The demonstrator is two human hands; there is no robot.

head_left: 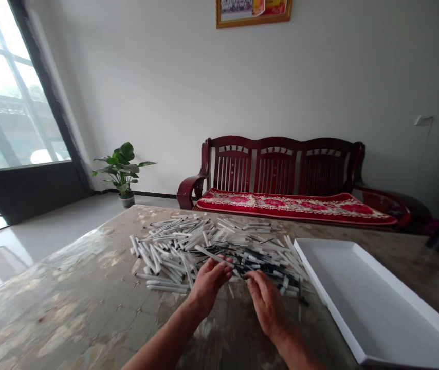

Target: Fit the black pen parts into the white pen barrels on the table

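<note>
A white pen barrel point(207, 252) slants up and leftward out of my left hand point(211, 281), whose fingers are closed around its lower part. My right hand point(264, 299) is close beside it on the right, thumb and fingers pinched near the dark end of the pen; what they hold is too small and dark to make out. Under and beyond both hands spreads a large heap of white pen barrels point(165, 262). Black pen parts point(268, 267) lie in the heap, mostly just beyond my right hand.
A shallow white tray point(381, 303) lies on the patterned table point(76, 303), right of the heap. Past the far table edge stands a dark red wooden bench point(273, 164) with a red patterned cover point(296, 204). A potted plant point(123, 167) stands on the floor, left.
</note>
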